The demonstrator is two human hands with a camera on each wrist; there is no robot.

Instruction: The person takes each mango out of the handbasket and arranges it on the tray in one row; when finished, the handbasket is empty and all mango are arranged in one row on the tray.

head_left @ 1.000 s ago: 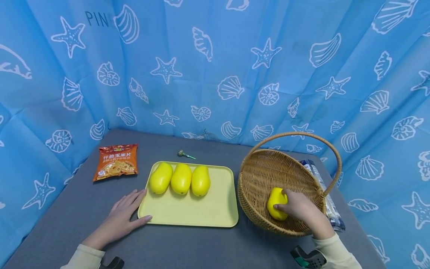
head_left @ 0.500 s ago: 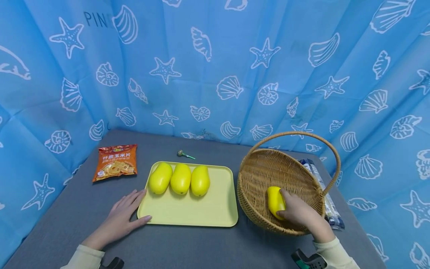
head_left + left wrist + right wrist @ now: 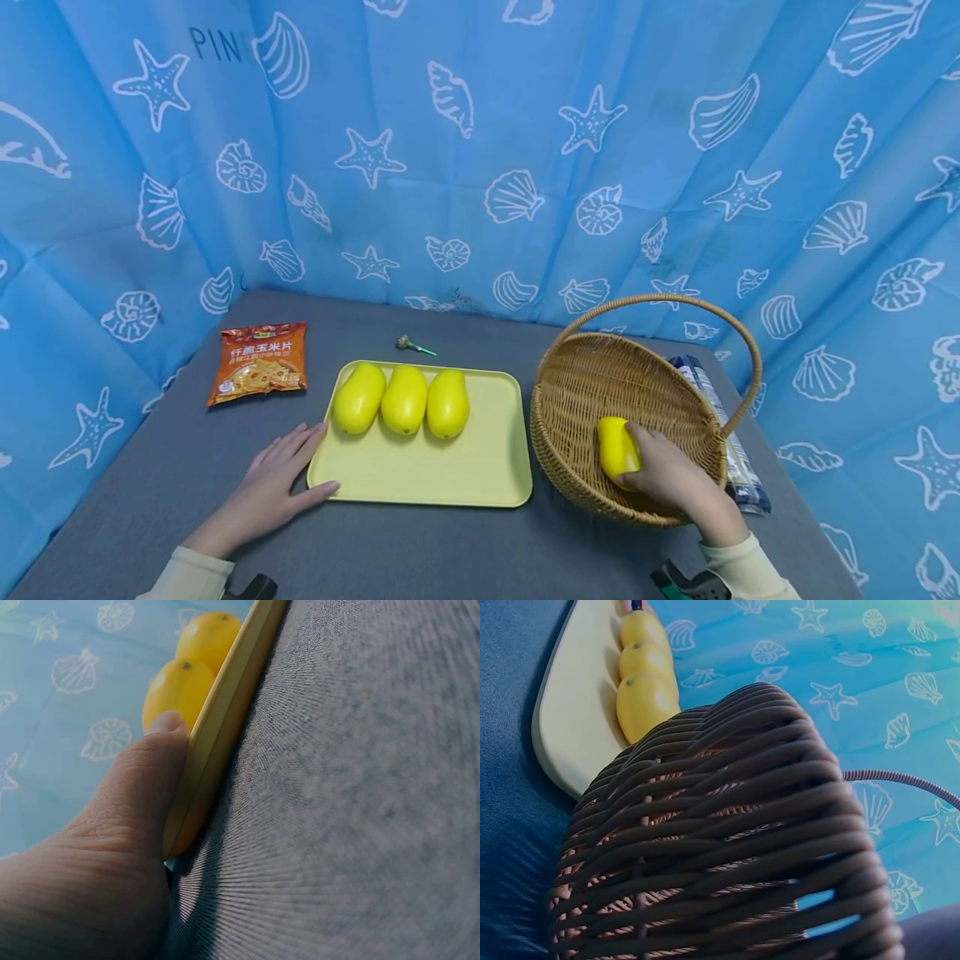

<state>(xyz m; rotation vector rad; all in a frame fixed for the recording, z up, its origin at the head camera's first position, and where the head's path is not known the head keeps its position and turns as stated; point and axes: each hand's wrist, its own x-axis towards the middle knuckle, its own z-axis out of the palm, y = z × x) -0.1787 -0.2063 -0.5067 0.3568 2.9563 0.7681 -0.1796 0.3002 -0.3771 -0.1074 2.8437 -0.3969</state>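
Observation:
My right hand (image 3: 662, 468) reaches into the wicker basket (image 3: 558, 392) and holds a yellow mango (image 3: 617, 446), thumb on its near side. The basket wall (image 3: 720, 825) hides that hand and mango in the right wrist view. My left hand (image 3: 273, 483) rests at the left edge of a pale yellow tray (image 3: 480, 467), fingers fairly straight. In the left wrist view, its thumb (image 3: 146, 769) touches the tray's rim (image 3: 217, 712). Three more mangoes, left (image 3: 360, 397), middle (image 3: 405, 400) and right (image 3: 447, 404), lie side by side on the tray.
An orange snack bag (image 3: 261, 360) lies left of the tray. Behind the tray is a small green-stemmed item (image 3: 414, 344). A blue-and-silver package (image 3: 738, 458) lies right of the basket, whose tall handle (image 3: 675, 298) arches up. A blue curtain (image 3: 465, 208) surrounds the grey table (image 3: 465, 550).
The right hand has turned the mango slightly in the basket, and its thumb now sits lower on the near side. My left hand, the tray and its mangoes have stayed put.

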